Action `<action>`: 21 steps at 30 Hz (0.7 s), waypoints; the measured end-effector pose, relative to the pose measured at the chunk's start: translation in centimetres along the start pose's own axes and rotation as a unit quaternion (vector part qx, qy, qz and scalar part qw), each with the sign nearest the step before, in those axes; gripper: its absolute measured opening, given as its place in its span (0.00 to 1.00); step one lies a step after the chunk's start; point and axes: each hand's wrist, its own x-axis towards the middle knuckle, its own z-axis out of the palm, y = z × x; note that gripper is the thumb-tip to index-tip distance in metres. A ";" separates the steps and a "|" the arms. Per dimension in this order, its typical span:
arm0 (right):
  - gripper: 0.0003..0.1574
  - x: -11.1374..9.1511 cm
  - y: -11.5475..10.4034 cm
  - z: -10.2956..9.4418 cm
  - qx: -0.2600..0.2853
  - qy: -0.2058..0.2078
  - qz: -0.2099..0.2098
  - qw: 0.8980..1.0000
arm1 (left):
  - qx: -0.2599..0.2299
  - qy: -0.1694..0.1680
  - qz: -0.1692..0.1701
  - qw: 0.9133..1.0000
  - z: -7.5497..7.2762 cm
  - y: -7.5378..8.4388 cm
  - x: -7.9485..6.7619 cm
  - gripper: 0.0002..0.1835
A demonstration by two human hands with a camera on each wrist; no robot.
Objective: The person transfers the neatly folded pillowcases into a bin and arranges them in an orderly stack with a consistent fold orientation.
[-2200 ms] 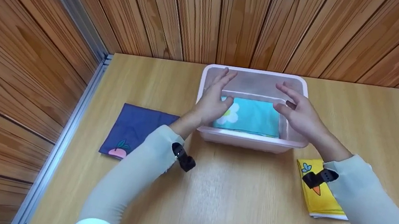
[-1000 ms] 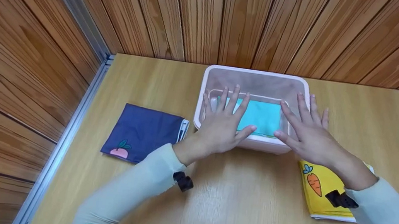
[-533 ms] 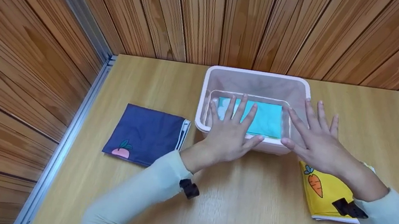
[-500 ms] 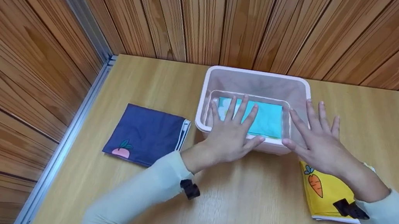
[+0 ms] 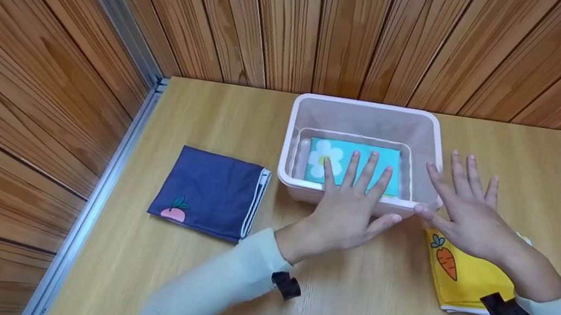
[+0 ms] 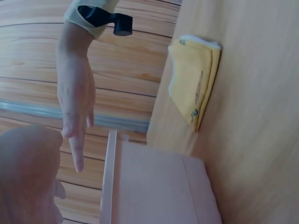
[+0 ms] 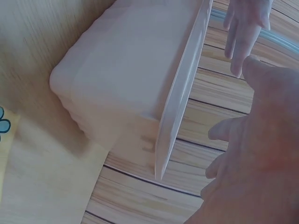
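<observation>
A pale pink plastic bin (image 5: 370, 106) stands at the back of the table with a folded turquoise cloth (image 5: 389, 162) lying flat inside. A white flower print shows on the cloth's left part. My left hand (image 5: 343, 216) hovers above the bin's front rim, fingers spread, palm down, holding nothing. To its right my right hand (image 5: 475, 218), also spread and holding nothing, is above the bin's front right corner. Both wrist views show the hands higher than the rim. A folded yellow cloth (image 5: 467, 277) with a carrot print lies below my right hand and wrist, partly hidden.
A folded navy cloth (image 5: 215, 192) with a pink fruit print lies left of the bin. Wood-panelled walls (image 5: 255, 22) rise behind the table and at its left, with a metal rail (image 5: 94, 197) along the left edge.
Both hands, earlier reaching over the bin with thumbs and fingers facing each other, have flattened, spread and drawn back toward the front right. The cloths and bin have stayed in place.
</observation>
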 end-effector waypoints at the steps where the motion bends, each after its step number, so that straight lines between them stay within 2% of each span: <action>1: 0.52 -0.2 0.1 0.1 -0.001 0.003 0.001 1.000 | 0.001 -0.001 0.002 1.000 0.1 0.2 0.0 0.45; 6: 0.53 -1.0 1.0 0.3 -0.004 0.005 0.013 1.000 | 0.007 -0.004 0.018 1.000 0.6 1.4 -0.2 0.45; 13: 0.54 -2.2 2.1 0.0 0.003 -0.005 0.036 0.999 | 0.043 0.004 0.060 0.997 1.3 3.6 -1.0 0.44; 21: 0.51 -3.5 3.3 0.0 0.017 0.000 0.049 0.999 | 0.070 -0.033 0.093 0.993 2.7 6.3 -1.5 0.43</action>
